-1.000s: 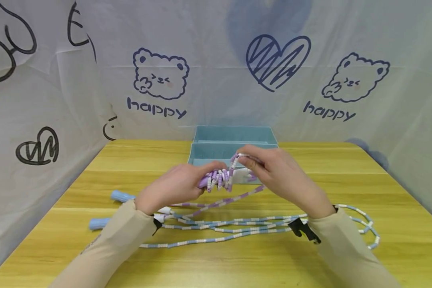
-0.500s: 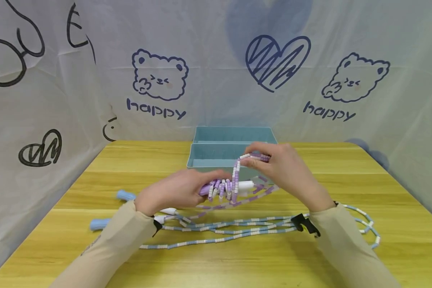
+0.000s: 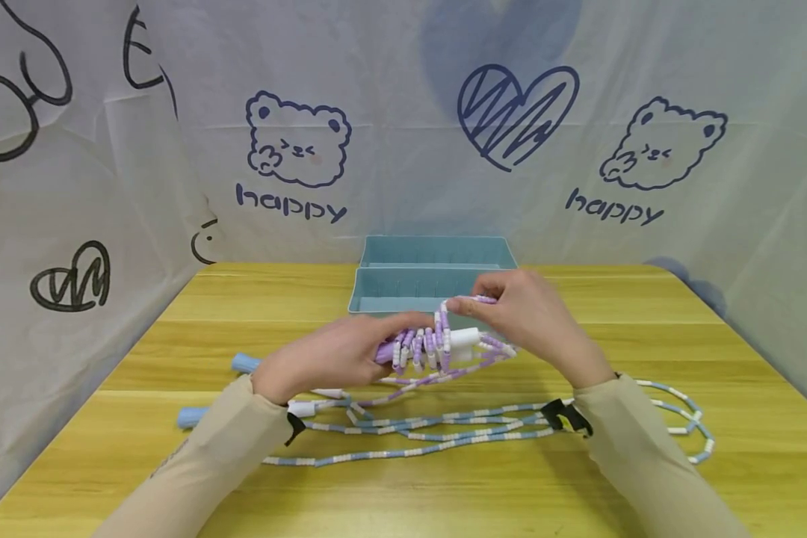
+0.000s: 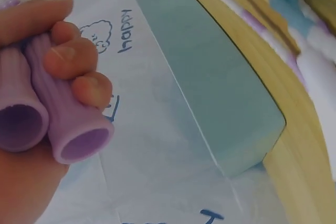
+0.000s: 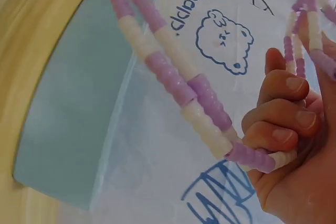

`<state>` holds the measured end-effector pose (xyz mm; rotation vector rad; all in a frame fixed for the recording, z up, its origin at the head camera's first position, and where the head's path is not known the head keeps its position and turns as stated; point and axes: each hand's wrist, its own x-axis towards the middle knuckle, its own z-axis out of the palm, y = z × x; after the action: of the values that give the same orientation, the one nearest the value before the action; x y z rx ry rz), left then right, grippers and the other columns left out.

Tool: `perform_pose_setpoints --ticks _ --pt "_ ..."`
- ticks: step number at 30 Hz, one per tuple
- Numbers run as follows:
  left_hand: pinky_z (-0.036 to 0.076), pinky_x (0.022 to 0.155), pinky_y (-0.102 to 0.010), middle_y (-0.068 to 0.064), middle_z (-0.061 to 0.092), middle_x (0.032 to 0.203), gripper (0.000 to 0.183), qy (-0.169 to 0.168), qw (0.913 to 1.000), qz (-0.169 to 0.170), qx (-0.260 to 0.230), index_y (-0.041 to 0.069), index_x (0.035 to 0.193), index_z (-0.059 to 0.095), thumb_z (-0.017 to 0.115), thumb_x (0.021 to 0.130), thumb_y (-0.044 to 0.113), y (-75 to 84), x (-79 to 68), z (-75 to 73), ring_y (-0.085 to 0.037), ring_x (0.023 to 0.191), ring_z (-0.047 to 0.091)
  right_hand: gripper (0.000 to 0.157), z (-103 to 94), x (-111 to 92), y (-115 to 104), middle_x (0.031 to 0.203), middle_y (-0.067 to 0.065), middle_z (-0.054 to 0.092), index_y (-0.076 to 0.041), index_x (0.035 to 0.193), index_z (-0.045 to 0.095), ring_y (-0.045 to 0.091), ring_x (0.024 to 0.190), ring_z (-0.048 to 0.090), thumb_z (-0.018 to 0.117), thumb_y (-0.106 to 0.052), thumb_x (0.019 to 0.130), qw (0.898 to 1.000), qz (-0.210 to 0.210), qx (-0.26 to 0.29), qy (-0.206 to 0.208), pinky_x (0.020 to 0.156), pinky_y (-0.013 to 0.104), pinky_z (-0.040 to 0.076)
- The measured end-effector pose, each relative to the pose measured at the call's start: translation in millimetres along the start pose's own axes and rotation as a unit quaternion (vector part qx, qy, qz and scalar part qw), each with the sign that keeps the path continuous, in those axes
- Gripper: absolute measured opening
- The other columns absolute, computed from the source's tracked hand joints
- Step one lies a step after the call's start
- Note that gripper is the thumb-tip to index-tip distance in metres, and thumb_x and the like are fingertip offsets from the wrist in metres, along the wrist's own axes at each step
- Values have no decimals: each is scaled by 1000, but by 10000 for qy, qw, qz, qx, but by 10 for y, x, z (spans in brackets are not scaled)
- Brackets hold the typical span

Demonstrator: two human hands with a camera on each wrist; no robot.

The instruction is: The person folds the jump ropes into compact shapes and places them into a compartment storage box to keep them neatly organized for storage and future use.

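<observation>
My left hand (image 3: 339, 350) grips the two purple handles (image 4: 79, 124) of a beaded jump rope side by side. Their hollow ends face the left wrist camera. Several turns of the purple-and-white beaded cord (image 3: 418, 350) are wrapped around the handles, whose white ends (image 3: 466, 338) stick out to the right. Up and to the right of the coil, my right hand (image 3: 534, 321) pinches a doubled stretch of that cord between thumb and fingers. A loop of the cord (image 5: 170, 80) hangs from the curled right fingers. More purple cord trails below the hands, over the table.
A blue-and-white beaded jump rope (image 3: 370, 454) lies stretched across the table, its blue handles (image 3: 191, 417) at the left, partly behind my left sleeve. Two pale blue bins (image 3: 403, 284) stand at the table's back edge. Behind them hangs a white cloth (image 3: 403, 179) with drawings.
The right hand has shifted right, drawing the cord along. The turns around the handles sit farther right, and the white handle ends show more clearly. The left hand keeps its grip, moving slightly.
</observation>
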<state>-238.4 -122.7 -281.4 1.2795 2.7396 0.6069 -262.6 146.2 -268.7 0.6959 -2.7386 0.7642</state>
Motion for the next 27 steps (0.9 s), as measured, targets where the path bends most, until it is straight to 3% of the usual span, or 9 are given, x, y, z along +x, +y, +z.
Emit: perform_pose_setpoints --ticks 4,8,10,12,16,19,23,27 --pt "51 76 -28 1 62 118 71 148 9977 -21 -668 30 150 36 66 91 6 5 7 -5 -12 85 60 57 44 31 50 56 1 36 -15 62 48 19 55 37 55 -64 90 9957 162 808 -413 58 34 35" --pt "53 74 -31 -1 58 120 71 263 9913 -50 -1288 34 148 34 66 92 5 7 15 -6 -14 88 61 43 78 61 100 63 2 52 -11 70 62 20 61 43 59 -44 97 9856 183 1563 -627 60 32 40" --pt "53 74 -32 -1 58 119 69 302 9866 -49 -1605 34 144 32 65 92 3 7 21 -5 -16 87 61 29 92 71 118 75 3 64 -9 83 73 19 66 49 60 -30 99 9862 -13 1530 -637 62 32 44" --pt "54 73 -32 -3 59 115 69 332 9814 -78 -1891 35 141 29 64 92 0 4 27 -3 -16 87 63 15 114 80 131 83 4 69 -6 93 75 18 68 53 63 -15 97 9904 -369 1201 -576 63 33 47" --pt "54 73 -33 -5 61 115 85 461 9786 47 -2007 39 149 16 63 91 -4 -11 37 7 -15 88 63 8 160 79 133 82 7 69 0 91 71 18 69 59 65 5 88 9923 -986 599 -454 66 35 51" --pt "53 73 -33 -6 58 122 95 597 9825 144 -1758 42 155 11 63 90 -4 -18 40 7 -16 90 62 9 190 55 123 87 9 68 1 97 68 21 74 61 63 3 90 9895 -967 858 -649 69 37 52" --pt "52 70 -34 -10 53 128 90 804 9838 73 -1600 44 153 19 64 91 -3 -27 44 -3 -20 91 59 18 223 25 110 100 8 65 -3 113 63 24 87 62 53 -13 102 9806 -659 1451 -1141 78 39 52" --pt "52 66 -35 -11 54 127 84 1027 9815 -83 -1614 43 151 23 64 92 0 -60 52 -9 -22 88 59 30 248 34 85 86 4 57 -11 107 62 20 74 54 41 -32 107 9796 -466 1200 -1545 70 36 47"
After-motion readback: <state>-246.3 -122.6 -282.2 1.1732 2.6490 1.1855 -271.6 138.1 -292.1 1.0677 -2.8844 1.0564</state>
